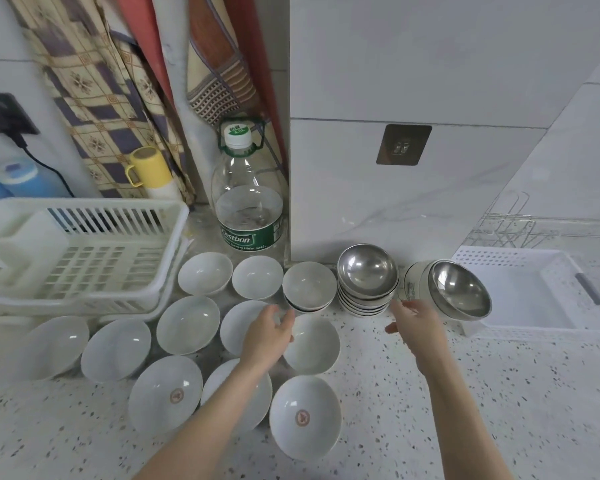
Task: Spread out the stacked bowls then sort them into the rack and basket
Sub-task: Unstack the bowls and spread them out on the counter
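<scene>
Several white bowls [187, 323] lie spread across the speckled counter. A short stack of white bowls [309, 287] stands behind them, and my left hand [271, 336] reaches to its near rim with fingers apart, touching or almost touching it. A taller stack of steel-lined bowls [367, 277] stands to the right. My right hand [414, 318] grips a tilted pile of steel-lined bowls [459, 292] lifted beside that stack. The white basket [84, 258] is at the left. A wire rack [506, 230] stands at the far right.
A large water bottle [248, 202] stands against the wall behind the bowls. A white perforated tray [534, 292] sits on the right under the wire rack. A yellow mug [149, 168] and blue containers [18, 183] are behind the basket. Hanging cloths cover the back corner.
</scene>
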### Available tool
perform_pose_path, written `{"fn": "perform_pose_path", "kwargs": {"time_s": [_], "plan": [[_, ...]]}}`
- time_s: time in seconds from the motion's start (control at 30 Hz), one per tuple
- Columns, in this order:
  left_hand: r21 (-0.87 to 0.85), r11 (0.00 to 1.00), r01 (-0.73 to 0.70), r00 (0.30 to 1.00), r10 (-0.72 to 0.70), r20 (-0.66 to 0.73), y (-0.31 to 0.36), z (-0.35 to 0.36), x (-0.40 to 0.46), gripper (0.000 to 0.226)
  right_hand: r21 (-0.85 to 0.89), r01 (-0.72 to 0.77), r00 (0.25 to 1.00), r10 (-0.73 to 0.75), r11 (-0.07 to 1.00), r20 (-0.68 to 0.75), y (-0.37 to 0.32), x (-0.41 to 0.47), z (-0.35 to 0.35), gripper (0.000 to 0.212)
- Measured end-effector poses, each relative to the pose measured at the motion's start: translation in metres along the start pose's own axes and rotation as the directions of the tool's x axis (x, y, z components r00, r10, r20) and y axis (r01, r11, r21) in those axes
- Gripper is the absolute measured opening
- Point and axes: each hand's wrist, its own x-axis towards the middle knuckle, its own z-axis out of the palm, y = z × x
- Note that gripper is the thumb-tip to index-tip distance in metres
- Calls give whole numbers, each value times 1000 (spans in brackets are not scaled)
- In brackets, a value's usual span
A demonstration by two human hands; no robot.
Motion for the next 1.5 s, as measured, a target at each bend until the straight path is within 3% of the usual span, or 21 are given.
{"fn": "perform_pose_path", "kwargs": {"time_s": [0.1,0.2,0.33,0.47,0.67,0.93,1.13,1.5], "plan": [[-26,999,39,999,-40,-22,7,6,29,56,-29,41,998,-42,999,-39,-13,11,11,59],[-30,996,85,996,-86,-38,12,12,54,62,-144,24,997,-33,989,-64,-20,21,21,59],[119,988,99,994,-93,-54,12,16,76,62,-225,11,992,-39,974,-124,-24,28,32,60],[165,982,93,994,-84,-64,7,20,84,57,-223,-5,988,-30,975,-153,-24,32,36,67],[4,997,75,995,-75,-64,6,25,85,21,-171,-26,979,-10,985,-205,-23,34,37,65],[-179,981,75,995,-86,-55,16,24,84,40,-152,13,971,-49,988,-233,-33,29,34,64],[-328,936,130,989,-145,-21,18,21,81,44,-132,70,970,-98,989,-223,-37,27,32,44],[-489,869,79,992,-115,-43,23,-3,59,53,137,327,923,-285,935,-259,-56,-8,5,47]]}}
